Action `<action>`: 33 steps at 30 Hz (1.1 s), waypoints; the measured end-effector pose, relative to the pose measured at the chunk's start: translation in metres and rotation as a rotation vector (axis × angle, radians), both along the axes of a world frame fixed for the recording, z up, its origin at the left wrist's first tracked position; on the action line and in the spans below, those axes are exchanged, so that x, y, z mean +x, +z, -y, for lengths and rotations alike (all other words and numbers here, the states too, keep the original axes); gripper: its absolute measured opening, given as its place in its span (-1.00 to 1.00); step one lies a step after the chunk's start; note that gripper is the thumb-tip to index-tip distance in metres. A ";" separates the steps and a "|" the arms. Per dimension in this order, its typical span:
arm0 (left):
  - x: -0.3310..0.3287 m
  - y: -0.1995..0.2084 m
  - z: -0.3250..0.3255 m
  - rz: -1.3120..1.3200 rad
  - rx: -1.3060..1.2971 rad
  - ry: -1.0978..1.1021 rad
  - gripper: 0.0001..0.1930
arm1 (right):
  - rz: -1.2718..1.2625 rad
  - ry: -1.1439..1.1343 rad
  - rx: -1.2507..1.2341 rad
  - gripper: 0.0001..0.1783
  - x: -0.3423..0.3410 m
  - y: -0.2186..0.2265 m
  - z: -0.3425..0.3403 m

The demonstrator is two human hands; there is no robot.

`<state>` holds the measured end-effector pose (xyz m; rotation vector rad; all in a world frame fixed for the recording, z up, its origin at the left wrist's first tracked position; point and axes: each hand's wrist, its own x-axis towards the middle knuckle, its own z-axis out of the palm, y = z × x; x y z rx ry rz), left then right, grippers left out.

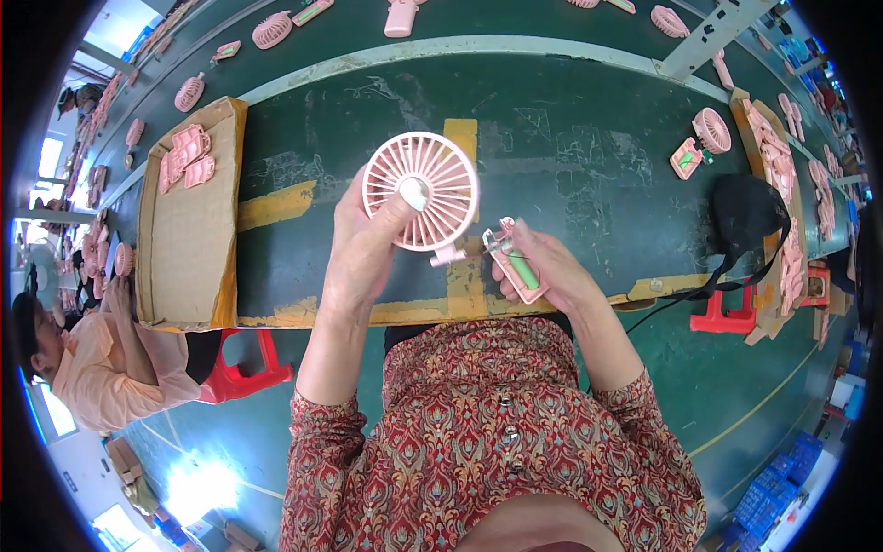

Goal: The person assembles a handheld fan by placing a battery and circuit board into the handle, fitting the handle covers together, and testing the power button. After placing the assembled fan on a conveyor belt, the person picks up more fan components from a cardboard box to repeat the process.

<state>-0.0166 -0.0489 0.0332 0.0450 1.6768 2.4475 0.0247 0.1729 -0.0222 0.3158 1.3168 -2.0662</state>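
Note:
My left hand (357, 244) is closed round the pink fan head (440, 198), a round slatted grille with a short stub at its lower right. The thumb lies across the grille's front, and a white covering shows at its tip. Just right of it, my right hand (556, 267) grips an open pink handle shell (532, 293) with a green battery (522, 269) inside. Small metal and wire parts show at the shell's upper end, near the stub. Whether wires join the two pieces I cannot make out. Both pieces are held above the green table's near edge.
A cardboard tray (189, 248) with pink shells (189, 152) stands at left. At right lie another fan (710, 131), a black bag (747, 216) and a box of pink parts (777, 166). Beyond a metal rail (497, 44) are more fan parts. A co-worker (120, 368) sits at left.

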 end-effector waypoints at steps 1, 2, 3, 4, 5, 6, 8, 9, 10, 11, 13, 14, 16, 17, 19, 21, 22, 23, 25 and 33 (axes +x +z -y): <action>0.004 0.005 -0.005 0.003 0.005 -0.010 -0.42 | -0.001 0.016 0.002 -0.44 -0.001 -0.001 0.002; 0.006 0.010 -0.009 0.006 0.010 -0.019 -0.42 | 0.011 0.001 0.025 -0.48 0.000 0.000 0.004; 0.007 0.014 -0.012 -0.005 0.013 -0.012 -0.43 | 0.017 -0.004 0.026 -0.48 0.002 0.003 0.005; 0.007 0.015 -0.012 -0.003 0.012 -0.012 -0.43 | -0.021 -0.018 0.151 -0.50 0.001 0.005 0.007; 0.006 0.016 -0.012 -0.037 -0.070 0.013 -0.44 | -0.060 -0.033 0.276 -0.53 0.000 0.006 0.007; 0.005 0.016 -0.012 -0.073 -0.152 0.038 -0.46 | -0.058 -0.034 0.274 -0.53 -0.001 0.006 0.004; 0.003 0.011 -0.007 -0.033 -0.174 -0.011 -0.48 | -0.113 -0.175 0.296 -0.59 -0.003 0.007 -0.003; 0.002 0.006 -0.006 -0.014 -0.183 -0.043 -0.49 | -0.136 -0.210 0.309 -0.58 -0.004 0.011 -0.004; 0.004 0.003 -0.008 -0.001 -0.188 -0.072 -0.49 | -0.131 -0.217 0.309 -0.58 -0.004 0.009 -0.004; 0.007 0.004 -0.013 0.039 -0.161 -0.107 -0.48 | -0.166 -0.191 0.289 -0.57 -0.004 0.007 -0.004; 0.012 0.008 -0.024 0.077 -0.096 -0.160 -0.46 | -0.183 -0.111 0.273 -0.56 -0.003 0.005 0.003; 0.014 0.011 -0.031 0.046 -0.110 -0.152 -0.45 | -0.166 -0.078 0.300 -0.57 0.001 0.009 0.009; 0.015 0.014 -0.042 -0.026 -0.165 -0.126 -0.45 | -0.203 0.073 0.296 -0.61 0.002 0.000 0.012; 0.015 0.014 -0.044 -0.042 -0.164 -0.122 -0.44 | -0.226 0.089 0.267 -0.62 0.005 -0.007 0.011; 0.014 0.007 -0.044 -0.043 -0.162 -0.087 -0.43 | -0.130 0.087 0.278 -0.65 0.011 0.016 0.020; 0.012 0.002 -0.045 -0.101 -0.220 -0.041 -0.41 | -0.138 0.019 0.162 -0.69 0.016 0.005 0.022; 0.011 -0.002 -0.042 -0.104 -0.254 -0.017 -0.40 | -0.151 0.115 0.147 -0.71 0.016 0.005 0.018; 0.011 -0.006 -0.040 -0.112 -0.281 0.013 -0.40 | -0.152 0.115 0.144 -0.71 0.017 0.003 0.019; 0.012 -0.010 -0.039 -0.104 -0.308 0.053 -0.38 | -0.126 0.068 0.050 -0.73 0.020 -0.003 0.020; 0.016 -0.026 -0.040 -0.127 -0.377 0.148 -0.33 | -0.074 0.023 0.009 -0.74 0.024 0.009 0.025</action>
